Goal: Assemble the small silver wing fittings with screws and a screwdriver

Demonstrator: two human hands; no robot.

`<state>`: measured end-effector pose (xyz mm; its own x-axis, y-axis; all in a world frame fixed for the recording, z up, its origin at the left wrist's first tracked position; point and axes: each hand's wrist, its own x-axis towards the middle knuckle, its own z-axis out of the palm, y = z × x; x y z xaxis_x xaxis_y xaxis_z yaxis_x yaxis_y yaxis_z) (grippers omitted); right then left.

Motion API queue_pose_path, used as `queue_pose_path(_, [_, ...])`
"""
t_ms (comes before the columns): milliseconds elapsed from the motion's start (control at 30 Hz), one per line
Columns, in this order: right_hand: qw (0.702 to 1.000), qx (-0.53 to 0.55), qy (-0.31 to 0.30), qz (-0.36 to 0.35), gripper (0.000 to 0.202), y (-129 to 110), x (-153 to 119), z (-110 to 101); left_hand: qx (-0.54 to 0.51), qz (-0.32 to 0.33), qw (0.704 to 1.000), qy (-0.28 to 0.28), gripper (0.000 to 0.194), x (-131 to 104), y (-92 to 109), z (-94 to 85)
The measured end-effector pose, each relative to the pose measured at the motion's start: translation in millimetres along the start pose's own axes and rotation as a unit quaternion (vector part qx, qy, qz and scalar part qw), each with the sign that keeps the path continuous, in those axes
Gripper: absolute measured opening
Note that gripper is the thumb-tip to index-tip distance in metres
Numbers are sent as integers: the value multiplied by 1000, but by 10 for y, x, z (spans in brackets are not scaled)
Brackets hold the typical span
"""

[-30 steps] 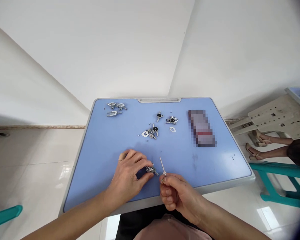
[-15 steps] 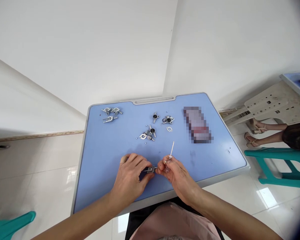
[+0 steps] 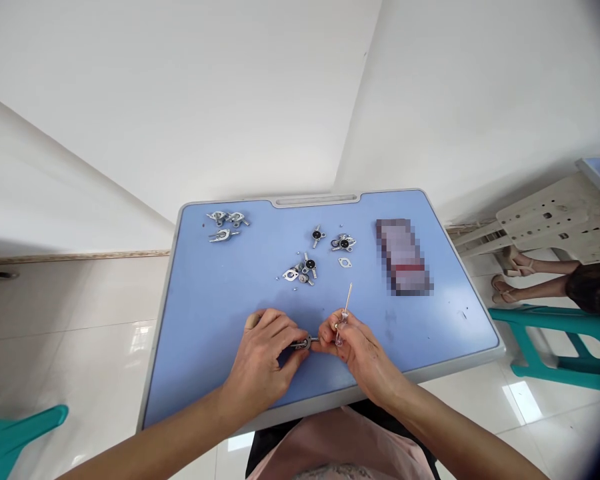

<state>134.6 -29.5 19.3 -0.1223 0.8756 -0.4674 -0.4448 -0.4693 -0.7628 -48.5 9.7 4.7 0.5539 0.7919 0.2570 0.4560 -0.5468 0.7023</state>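
Observation:
My left hand (image 3: 265, 357) pinches a small metal valve part (image 3: 304, 343) above the near half of the blue table. Close by on the right, my right hand (image 3: 357, 343) is closed round the clear handle of a small screwdriver (image 3: 349, 301), whose shaft points up and away. Its fingertips touch the right end of the valve part. Beyond my hands lies a cluster of metal parts with a black disc (image 3: 310, 265) and a flat oval plate (image 3: 291, 275). Another loose oval plate (image 3: 345, 263) rests farther right.
Several metal parts (image 3: 223, 235) lie at the table's (image 3: 200, 287) far left. More black-disc parts (image 3: 317, 235) are near the far middle. A blurred rectangular item (image 3: 405, 257) lies at right. Green stools (image 3: 565, 320) and a person's legs (image 3: 550, 291) are on the right.
The view has shifted slightly, so the table and parts appear a little farther right. Both hands keep their holds, with hardly any visible movement against the table.

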Motion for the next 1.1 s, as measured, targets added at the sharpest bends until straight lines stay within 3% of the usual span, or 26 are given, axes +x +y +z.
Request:
queue_pose_path(200, [999,-24,-3,33,15,-84,-70,-49,73,-17,997,5,20,-26,16,-12])
queue_pose_path(467, [993,-54,49,97,36,-73,-351,-110,106,-31,994,17,6,8,38,3])
queue_pose_path(667, [990,1,98,104,44,-22,-506,-65,117,-23,993,21,5,7,62,13])
queue_pose_path(833, [987,46,105,112,33,49,-550,-37,131,-9,991,15,5,3,56,21])
queue_pose_path(1100, [986,-67,111,106,53,84,-575,-113,120,-7,993,14,3,9,74,26])
